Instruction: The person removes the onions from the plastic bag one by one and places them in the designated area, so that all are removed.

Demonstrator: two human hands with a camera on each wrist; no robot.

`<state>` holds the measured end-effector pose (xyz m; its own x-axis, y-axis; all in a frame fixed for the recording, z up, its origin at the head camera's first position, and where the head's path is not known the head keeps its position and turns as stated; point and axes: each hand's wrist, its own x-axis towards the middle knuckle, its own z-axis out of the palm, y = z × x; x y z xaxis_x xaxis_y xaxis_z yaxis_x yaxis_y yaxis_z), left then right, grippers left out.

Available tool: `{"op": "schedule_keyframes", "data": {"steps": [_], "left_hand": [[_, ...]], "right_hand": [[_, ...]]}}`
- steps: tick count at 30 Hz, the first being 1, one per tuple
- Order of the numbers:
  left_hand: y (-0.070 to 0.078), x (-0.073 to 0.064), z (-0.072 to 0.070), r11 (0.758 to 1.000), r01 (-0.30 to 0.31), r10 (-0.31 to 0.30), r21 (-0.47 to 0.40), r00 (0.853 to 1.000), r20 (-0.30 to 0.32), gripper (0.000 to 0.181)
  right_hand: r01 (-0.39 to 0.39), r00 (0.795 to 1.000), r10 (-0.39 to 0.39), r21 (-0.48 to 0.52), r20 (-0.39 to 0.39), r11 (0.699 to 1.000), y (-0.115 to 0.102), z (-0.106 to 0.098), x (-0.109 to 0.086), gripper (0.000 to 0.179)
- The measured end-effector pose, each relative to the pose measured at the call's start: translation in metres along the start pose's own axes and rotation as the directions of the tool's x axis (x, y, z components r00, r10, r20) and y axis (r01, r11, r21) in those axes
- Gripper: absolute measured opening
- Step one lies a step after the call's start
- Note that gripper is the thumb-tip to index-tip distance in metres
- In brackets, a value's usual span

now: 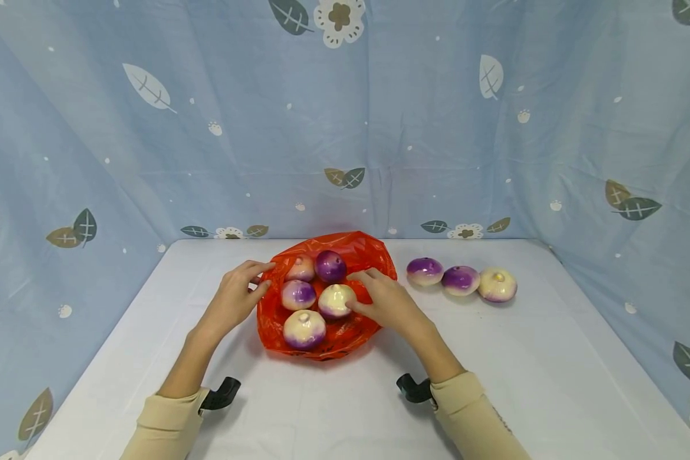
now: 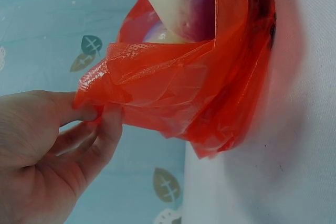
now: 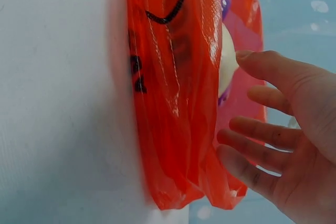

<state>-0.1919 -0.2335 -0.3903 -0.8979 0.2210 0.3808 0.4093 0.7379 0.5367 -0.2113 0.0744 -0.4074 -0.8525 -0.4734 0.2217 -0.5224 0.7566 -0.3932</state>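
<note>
An open red plastic bag (image 1: 277, 331) with dark printing on its side sits on the table, holding several glossy purple-and-white turnips (image 1: 305, 330). My left hand (image 1: 236, 297) pinches the bag's left rim between thumb and fingers, which shows closely in the left wrist view, where the rim (image 2: 94, 80) is drawn out. At the bag's right side my right hand (image 1: 388, 300) reaches in over the rim with loosely spread fingers. Its thumb tip is right at a pale turnip (image 1: 336, 301); in the right wrist view the same turnip (image 3: 227, 61) peeks above the red plastic.
Right of the bag, three more turnips stand in a row: a purple one (image 1: 425, 271), a middle one (image 1: 461, 280) and a paler one (image 1: 498, 285). A white cloth covers the table (image 1: 322, 415). Behind it hangs a blue patterned curtain (image 1: 236, 140).
</note>
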Motion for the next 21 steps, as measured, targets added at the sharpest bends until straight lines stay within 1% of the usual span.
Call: {"op": "schedule_keyframes", "data": {"steps": [6,13,21], "left_hand": [[0.000,0.000,0.000,1.000,0.006,-0.006,-0.002,1.000,0.004,0.034],[-0.001,-0.001,-0.001,1.000,0.011,-0.011,0.002,1.000,0.005,0.034],[-0.001,0.000,-0.001,1.000,0.014,-0.014,-0.003,1.000,0.009,0.034]], "right_hand": [[-0.002,1.000,0.002,0.001,0.028,1.000,-0.006,0.003,0.001,0.052],[0.031,0.999,-0.031,0.002,0.036,1.000,-0.009,0.009,0.002,0.056],[0.021,0.999,-0.021,-0.008,0.049,1.000,-0.011,0.014,0.004,0.063]]}}
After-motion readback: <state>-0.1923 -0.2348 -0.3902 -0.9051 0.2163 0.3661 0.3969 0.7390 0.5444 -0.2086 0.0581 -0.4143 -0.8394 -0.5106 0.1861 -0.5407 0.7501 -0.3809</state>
